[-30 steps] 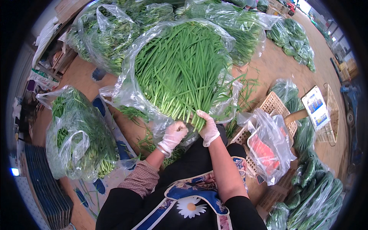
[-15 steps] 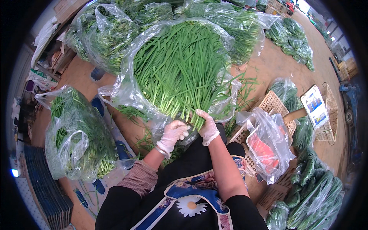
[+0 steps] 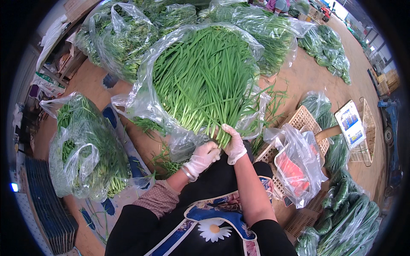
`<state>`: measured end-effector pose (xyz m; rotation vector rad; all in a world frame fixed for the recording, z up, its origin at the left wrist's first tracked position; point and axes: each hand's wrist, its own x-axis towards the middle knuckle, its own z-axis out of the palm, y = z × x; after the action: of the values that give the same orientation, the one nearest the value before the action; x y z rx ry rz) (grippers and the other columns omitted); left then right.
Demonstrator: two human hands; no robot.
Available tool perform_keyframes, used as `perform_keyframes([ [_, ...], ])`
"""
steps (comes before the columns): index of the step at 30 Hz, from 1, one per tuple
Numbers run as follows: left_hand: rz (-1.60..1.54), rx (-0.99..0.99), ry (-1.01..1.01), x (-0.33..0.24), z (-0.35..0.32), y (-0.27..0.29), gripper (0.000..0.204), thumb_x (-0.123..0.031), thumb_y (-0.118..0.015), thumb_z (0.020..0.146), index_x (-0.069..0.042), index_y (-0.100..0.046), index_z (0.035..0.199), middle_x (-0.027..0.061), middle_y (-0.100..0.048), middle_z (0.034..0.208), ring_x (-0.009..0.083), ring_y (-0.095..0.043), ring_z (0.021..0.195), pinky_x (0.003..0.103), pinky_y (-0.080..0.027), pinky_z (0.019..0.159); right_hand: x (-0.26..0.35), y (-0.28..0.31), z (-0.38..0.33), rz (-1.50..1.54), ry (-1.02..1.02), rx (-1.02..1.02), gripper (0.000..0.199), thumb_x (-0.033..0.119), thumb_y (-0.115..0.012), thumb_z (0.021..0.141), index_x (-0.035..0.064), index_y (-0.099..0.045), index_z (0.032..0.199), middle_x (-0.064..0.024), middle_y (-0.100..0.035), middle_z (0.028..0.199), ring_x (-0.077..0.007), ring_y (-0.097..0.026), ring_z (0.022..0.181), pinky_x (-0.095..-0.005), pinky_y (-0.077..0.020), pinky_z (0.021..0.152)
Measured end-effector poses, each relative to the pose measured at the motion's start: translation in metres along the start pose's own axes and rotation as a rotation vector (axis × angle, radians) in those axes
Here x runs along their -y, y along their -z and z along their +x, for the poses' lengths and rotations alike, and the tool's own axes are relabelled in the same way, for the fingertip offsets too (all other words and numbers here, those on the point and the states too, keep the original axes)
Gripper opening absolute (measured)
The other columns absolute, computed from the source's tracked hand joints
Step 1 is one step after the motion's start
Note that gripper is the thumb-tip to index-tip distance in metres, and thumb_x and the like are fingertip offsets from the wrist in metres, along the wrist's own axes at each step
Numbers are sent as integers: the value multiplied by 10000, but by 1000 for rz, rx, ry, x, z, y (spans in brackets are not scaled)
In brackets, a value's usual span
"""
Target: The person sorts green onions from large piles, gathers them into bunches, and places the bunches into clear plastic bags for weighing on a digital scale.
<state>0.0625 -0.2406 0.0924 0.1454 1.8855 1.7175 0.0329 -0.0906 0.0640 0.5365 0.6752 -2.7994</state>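
A big heap of garlic chives fills an opened clear plastic bag in front of me, pale stem ends toward me and leaves away. My right hand, in a thin white glove, is wrapped round the stems of a small bunch at the heap's near edge. Close beside it, my gloved left hand is closed near the cut ends of that bunch. Its fingertips are curled in, and whatever they pinch is hidden.
A full bag of greens stands at left, beside stacked dark panels. At right are a plastic crate with clear bags, a hanging printed card and bagged greens. More bags line the far side.
My left hand has moved right and slightly down, up against the right hand, and its fingers have curled tighter. My right hand keeps its grip on the chives, shifted slightly.
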Motion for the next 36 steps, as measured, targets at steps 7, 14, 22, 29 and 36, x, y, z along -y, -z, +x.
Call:
perform_keyframes([
  [7, 987, 430, -424, 22, -46, 118, 421, -331, -602, 810, -24, -589, 1099, 121, -647, 885, 275, -613, 725, 370, -489, 712, -1, -9, -1, 61, -29, 62, 241, 100, -616, 828, -31, -539, 1015, -143, -608, 991, -276, -620, 931, -398, -523, 868],
  [14, 118, -352, 116, -29, 36, 89, 595, -166, -640, 831, 31, -373, 1324, 72, -601, 777, 103, -548, 568, 248, -423, 469, 1, -5, 3, -60, -84, 59, 379, 179, -573, 877, -41, -480, 1171, -199, -567, 1151, -330, -583, 1048, -436, -498, 894],
  [22, 1356, -337, -447, -25, 23, 1, 387, -78, -458, 848, 99, -443, 1192, 138, -578, 745, 281, -613, 649, 343, -473, 510, -9, 1, 6, -164, 0, 101, 394, 226, -600, 884, -17, -525, 1184, -116, -606, 1122, -214, -607, 989, -359, -493, 886],
  [29, 270, -100, -304, -59, 13, 49, 380, -199, -602, 849, 37, -539, 1141, 101, -570, 729, 262, -559, 711, 337, -458, 677, -5, 2, 5, -200, 33, -27, 213, 155, -584, 861, -10, -596, 996, -99, -647, 985, -194, -627, 843, -328, -522, 721],
  [36, 839, -691, -671, -43, 63, 95, 245, -182, -570, 871, -10, -552, 1045, 192, -576, 875, 347, -564, 823, 411, -458, 728, 5, -16, -7, -101, 7, -4, 297, 203, -583, 866, -4, -565, 1080, -110, -647, 1001, -205, -634, 853, -331, -527, 713],
])
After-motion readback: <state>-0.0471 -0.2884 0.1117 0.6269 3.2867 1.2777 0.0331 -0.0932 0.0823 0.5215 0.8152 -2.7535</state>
